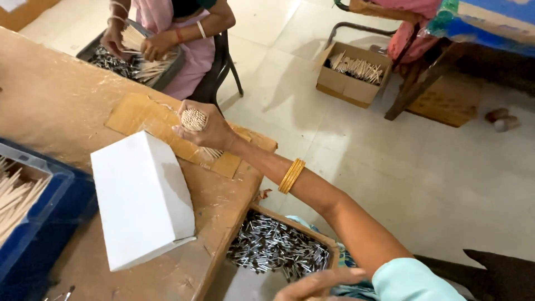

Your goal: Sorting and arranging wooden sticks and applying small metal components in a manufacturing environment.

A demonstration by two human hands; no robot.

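The person's right hand (205,131) is stretched out over the table, clenched round a bundle of thin sticks (193,119); bundle's long axis runs fwd-and-down through the fist, cut ends facing the camera. Cardboard sheet (139,114) lies just under it, white box (142,198) nearer the body. Left hand (317,284) at bottom edge, fingers flat & open, holds nothing visible, so right is nearer

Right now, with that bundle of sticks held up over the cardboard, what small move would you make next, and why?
Probably lower the right hand and tap the bundle of sticks end-down on the cardboard sheet. The bundle is gripped upright just above the sheet, some sticks poke out below the fist, and the white box lies beside it.
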